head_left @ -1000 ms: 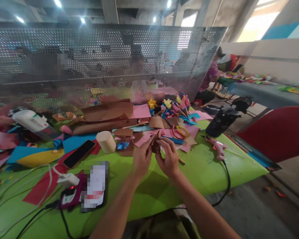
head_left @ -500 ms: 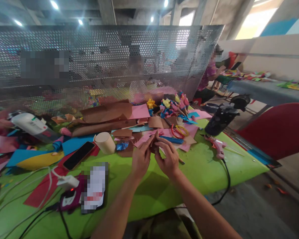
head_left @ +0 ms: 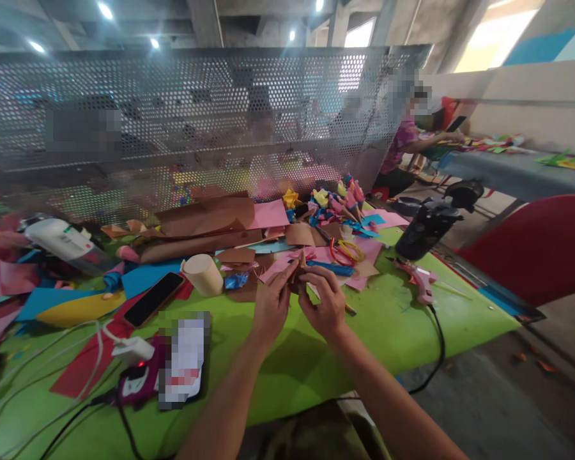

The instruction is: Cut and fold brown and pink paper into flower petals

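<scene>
Between my hands is a small folded piece of brown paper (head_left: 297, 273), held up over the near middle of the green table (head_left: 388, 345). My left hand (head_left: 272, 299) pinches it from the left, thumb and fingers together. From the right, my right hand (head_left: 324, 299) grips the same paper with bent fingertips. The fingers cover much of the piece, so its full shape is hidden. Just beyond lie pink paper scraps, a blue strip (head_left: 333, 268) and scissors with red and yellow handles (head_left: 342, 252).
Left of my hands stand a cream paper roll (head_left: 204, 275), a black phone (head_left: 154, 299) and a power strip (head_left: 141, 383) with cables. To the right are a pink glue gun (head_left: 419, 281) and a dark bottle (head_left: 426, 227). A perforated metal screen (head_left: 196, 128) rises behind; a person (head_left: 402, 147) sits beyond.
My hands stay nearly in place on the brown paper, with the right fingers shifting slightly. The person in the background has stretched an arm out toward the far table.
</scene>
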The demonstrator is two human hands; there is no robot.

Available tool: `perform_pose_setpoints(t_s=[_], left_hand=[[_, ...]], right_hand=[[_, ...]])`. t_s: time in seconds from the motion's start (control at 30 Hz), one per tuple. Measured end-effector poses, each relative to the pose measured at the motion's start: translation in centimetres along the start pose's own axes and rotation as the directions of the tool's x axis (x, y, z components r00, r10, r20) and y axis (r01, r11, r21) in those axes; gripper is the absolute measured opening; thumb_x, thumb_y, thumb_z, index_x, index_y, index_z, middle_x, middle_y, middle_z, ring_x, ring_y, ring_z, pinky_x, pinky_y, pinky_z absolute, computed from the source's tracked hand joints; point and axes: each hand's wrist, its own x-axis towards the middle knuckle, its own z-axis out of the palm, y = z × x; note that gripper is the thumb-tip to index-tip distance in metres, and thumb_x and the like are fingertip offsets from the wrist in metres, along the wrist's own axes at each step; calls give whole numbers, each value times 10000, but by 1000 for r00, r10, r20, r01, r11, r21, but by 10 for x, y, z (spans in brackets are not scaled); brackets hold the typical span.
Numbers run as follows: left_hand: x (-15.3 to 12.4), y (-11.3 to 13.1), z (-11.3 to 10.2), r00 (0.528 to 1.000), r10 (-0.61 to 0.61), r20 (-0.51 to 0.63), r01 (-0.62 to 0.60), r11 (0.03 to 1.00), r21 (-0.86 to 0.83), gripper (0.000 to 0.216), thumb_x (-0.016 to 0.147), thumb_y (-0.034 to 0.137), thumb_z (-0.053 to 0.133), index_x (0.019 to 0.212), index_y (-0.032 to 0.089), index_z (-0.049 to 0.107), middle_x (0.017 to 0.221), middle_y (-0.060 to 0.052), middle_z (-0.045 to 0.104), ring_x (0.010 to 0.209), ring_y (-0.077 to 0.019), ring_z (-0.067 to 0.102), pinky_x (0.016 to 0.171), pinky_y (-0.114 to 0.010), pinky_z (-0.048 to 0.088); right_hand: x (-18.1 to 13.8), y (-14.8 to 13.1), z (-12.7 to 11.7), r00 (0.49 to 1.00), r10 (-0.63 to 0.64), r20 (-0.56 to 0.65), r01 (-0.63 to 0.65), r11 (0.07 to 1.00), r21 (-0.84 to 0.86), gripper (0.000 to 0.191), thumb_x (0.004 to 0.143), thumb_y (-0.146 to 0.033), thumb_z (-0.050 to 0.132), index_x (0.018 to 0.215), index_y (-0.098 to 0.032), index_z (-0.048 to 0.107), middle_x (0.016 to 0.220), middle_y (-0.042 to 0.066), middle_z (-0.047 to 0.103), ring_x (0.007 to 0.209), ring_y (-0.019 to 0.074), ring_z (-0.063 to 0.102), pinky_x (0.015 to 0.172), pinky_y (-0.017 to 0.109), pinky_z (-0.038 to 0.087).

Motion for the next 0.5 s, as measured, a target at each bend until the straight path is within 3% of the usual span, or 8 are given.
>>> perform_pose_setpoints(t_s=[0.5], left_hand=[[1, -6, -2, 999, 25, 46, -27, 999, 24, 500, 938, 143, 476, 1405, 299, 562, 1309, -55, 678, 1159, -209, 643, 1028, -354, 488]], right_hand=[[3, -1, -2, 1000, 25, -6, -25, 999, 31, 240, 871, -113, 579, 1066, -250, 610, 1013, 82, 684, 979, 227, 675, 839, 388, 588]])
